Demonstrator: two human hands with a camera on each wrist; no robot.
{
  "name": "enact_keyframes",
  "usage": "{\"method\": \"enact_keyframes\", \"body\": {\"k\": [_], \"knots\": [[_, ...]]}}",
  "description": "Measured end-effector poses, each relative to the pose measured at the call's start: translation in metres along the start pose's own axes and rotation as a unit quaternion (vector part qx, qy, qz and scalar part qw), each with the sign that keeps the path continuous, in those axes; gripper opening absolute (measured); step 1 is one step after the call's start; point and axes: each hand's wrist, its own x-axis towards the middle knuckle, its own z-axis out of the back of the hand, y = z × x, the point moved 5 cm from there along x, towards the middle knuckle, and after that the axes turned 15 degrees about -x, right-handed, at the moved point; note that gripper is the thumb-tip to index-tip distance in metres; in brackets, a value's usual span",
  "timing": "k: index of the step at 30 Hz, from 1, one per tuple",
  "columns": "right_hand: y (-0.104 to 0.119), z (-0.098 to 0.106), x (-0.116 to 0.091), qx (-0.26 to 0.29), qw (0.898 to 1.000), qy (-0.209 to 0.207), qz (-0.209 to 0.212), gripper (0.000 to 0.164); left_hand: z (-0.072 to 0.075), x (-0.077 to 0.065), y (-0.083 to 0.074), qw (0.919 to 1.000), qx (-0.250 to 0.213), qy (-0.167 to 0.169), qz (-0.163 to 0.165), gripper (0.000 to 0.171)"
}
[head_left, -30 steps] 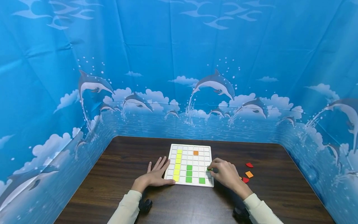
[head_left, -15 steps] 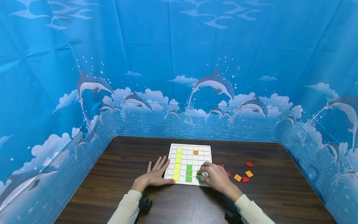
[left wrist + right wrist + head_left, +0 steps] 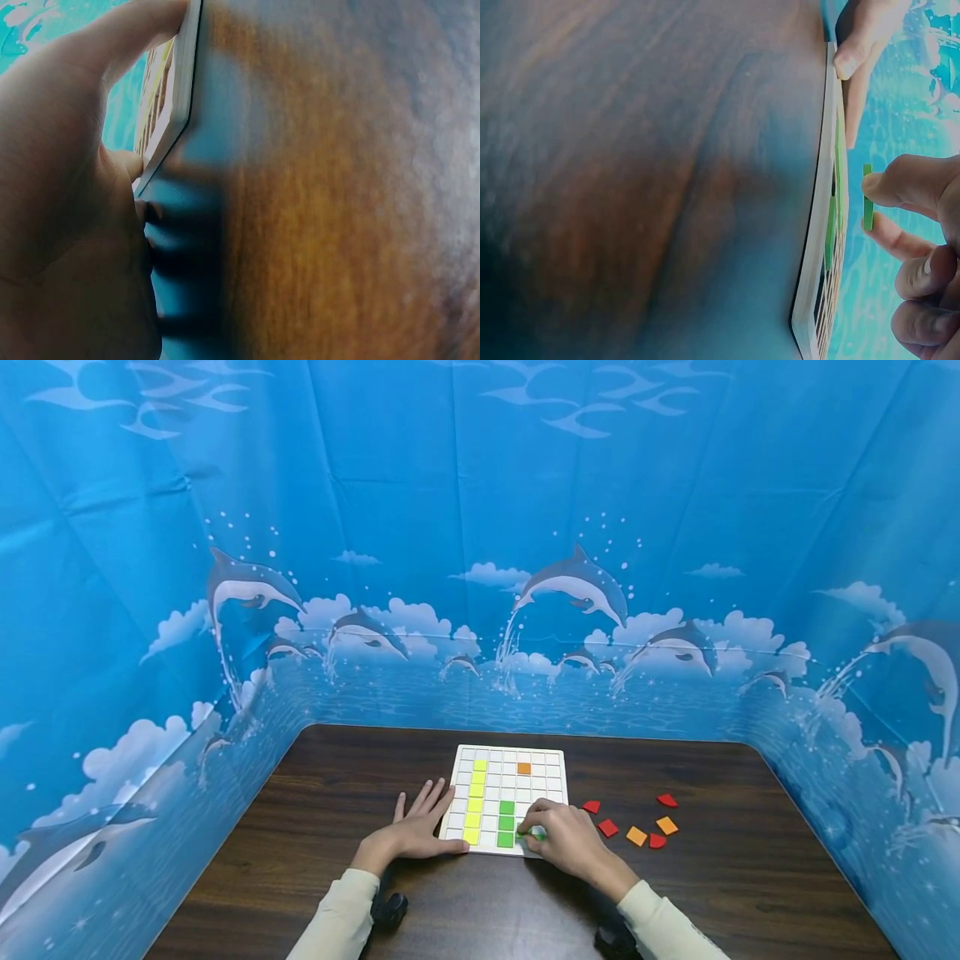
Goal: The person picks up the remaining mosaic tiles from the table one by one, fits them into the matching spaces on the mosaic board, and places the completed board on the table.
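A white grid board [image 3: 540, 783] lies on the table, with a column of yellow tiles [image 3: 476, 792], 3 stacked green tiles [image 3: 506, 821] and one orange tile [image 3: 523, 768] in its cells. My left hand [image 3: 411, 837] rests flat along the board's left side, fingers spread and thumb on its near-left corner. Between thumb and a fingertip my right hand [image 3: 573, 839] pinches a green tile [image 3: 868, 196], held just above the board's near part. In the right wrist view another green tile [image 3: 830, 232] sits in the board below; the hand covers it in the head view.
Right of the board, loose red pieces [image 3: 607, 828] and orange tiles [image 3: 667, 825] are scattered on the dark wooden table [image 3: 750, 877]. A blue dolphin-print curtain [image 3: 465, 527] surrounds the table's back and sides.
My right hand has moved left over the board from its right edge, carrying the green tile. Red pieces formerly behind that hand now show. The left hand has stayed put.
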Motion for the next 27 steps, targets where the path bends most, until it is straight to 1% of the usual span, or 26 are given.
{"method": "enact_keyframes", "body": {"k": [3, 5, 11, 16, 18, 20, 23, 25, 27], "knots": [[0.002, -0.001, 0.001, 0.002, 1.000, 0.006, 0.003, 0.009, -0.002, 0.003, 0.006, 0.9999, -0.004, -0.003, -0.011, 0.121], [0.003, -0.003, 0.001, -0.003, 1.000, 0.007, 0.005, 0.009, -0.002, 0.004, 0.007, 0.9999, -0.007, -0.009, -0.012, 0.121], [0.004, -0.008, 0.000, -0.020, 1.000, 0.008, 0.009, 0.007, -0.006, 0.007, 0.013, 0.9999, 0.013, -0.009, -0.003, 0.121], [0.003, -0.011, 0.000, -0.018, 0.999, 0.021, 0.016, 0.006, -0.003, 0.001, 0.006, 0.9999, -0.001, -0.006, -0.010, 0.120], [0.003, -0.011, 0.001, -0.015, 0.999, 0.029, 0.021, 0.005, -0.004, 0.002, 0.008, 0.9998, 0.002, -0.010, -0.018, 0.119], [0.003, -0.011, 0.001, -0.010, 0.999, 0.036, 0.027, 0.004, -0.003, 0.002, 0.007, 0.9998, 0.004, -0.010, -0.019, 0.119], [0.002, -0.010, 0.002, 0.001, 0.998, 0.048, 0.039, 0.005, -0.002, 0.001, 0.005, 0.9998, 0.005, -0.008, -0.017, 0.119], [0.002, -0.009, 0.003, 0.005, 0.997, 0.055, 0.048, 0.007, 0.001, -0.001, 0.001, 0.9999, -0.002, -0.005, -0.010, 0.120], [0.002, -0.008, 0.003, 0.006, 0.996, 0.065, 0.057, 0.009, 0.000, 0.000, 0.002, 1.0000, 0.001, 0.000, -0.004, 0.120]]}}
